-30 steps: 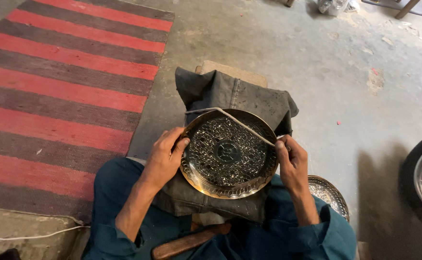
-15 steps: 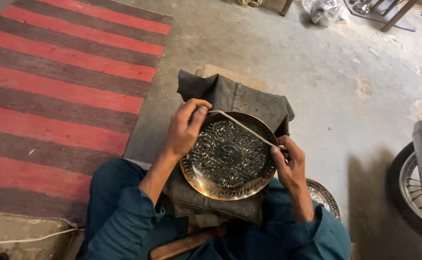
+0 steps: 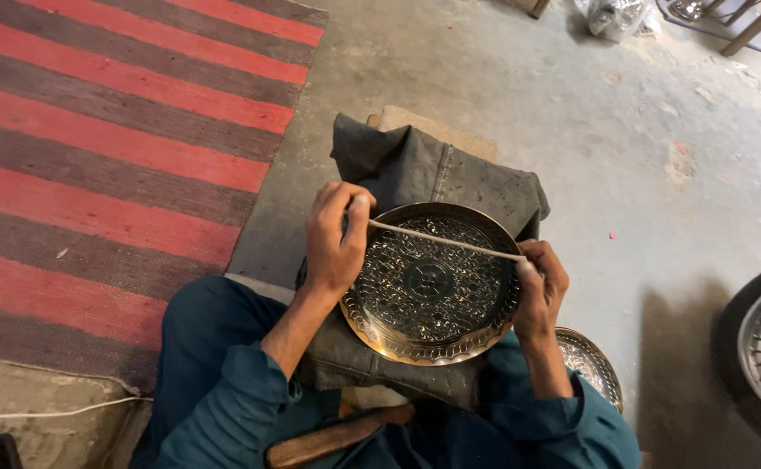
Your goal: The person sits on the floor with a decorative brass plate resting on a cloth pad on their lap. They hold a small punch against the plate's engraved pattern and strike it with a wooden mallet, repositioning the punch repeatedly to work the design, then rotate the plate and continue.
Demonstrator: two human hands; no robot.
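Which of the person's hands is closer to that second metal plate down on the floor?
The right hand. It grips one end of the thin rod just above the second plate. The left hand holds the rod's other end, across the engraved plate.

plate [image 3: 432, 287]: brass, engraved | rug [image 3: 111, 148]: red-grey stripes | cloth [image 3: 450, 169]: dark grey

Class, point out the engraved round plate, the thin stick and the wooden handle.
Engraved round plate [image 3: 428, 287]: head view, its patterned centre.
Thin stick [image 3: 445, 241]: head view, mid-length.
Wooden handle [image 3: 337, 439]: head view, the middle.
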